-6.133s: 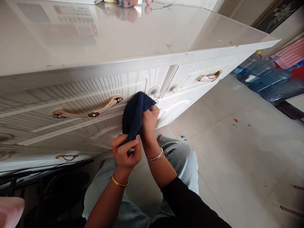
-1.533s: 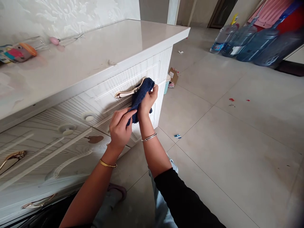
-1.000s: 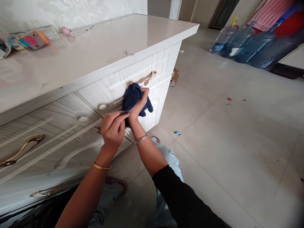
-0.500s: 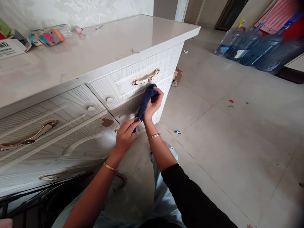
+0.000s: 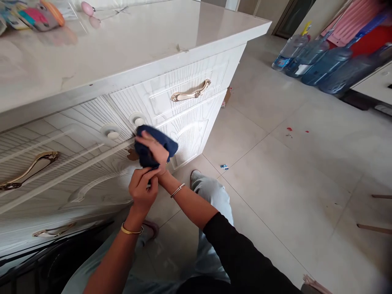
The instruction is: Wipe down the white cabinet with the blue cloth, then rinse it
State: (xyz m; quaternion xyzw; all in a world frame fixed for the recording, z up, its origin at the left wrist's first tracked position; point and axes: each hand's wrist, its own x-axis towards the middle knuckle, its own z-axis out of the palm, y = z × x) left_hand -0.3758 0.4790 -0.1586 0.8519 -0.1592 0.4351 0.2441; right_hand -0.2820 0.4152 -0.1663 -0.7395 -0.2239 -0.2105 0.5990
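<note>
A dark blue cloth (image 5: 169,143) lies bunched under my right hand (image 5: 157,152), in front of the white cabinet (image 5: 191,132). My right hand is slightly blurred, with its fingers over the cloth and pointing left. Just below, my left hand (image 5: 143,188) pinches the cloth's lower edge close to my right wrist. The cloth's upper end is by a round white knob (image 5: 139,121); a second knob (image 5: 113,135) sits to its left. Whether the cloth touches the cabinet front is hard to tell. A brown patch (image 5: 132,154) on the door is partly covered by it.
Gold-trimmed handles (image 5: 191,94) stick out from the cabinet. Toys (image 5: 41,16) and a pink egg-shaped thing (image 5: 87,8) rest on its top. Large blue water bottles (image 5: 326,65) stand at the back right. Scraps (image 5: 224,167) lie on the tiled floor, and a black rack (image 5: 61,261) is at lower left.
Both hands have moved left with the cloth, from below the right drawer handle to beside the knobs. The cloth is now bunched wider under my right hand. The view has shifted too.
</note>
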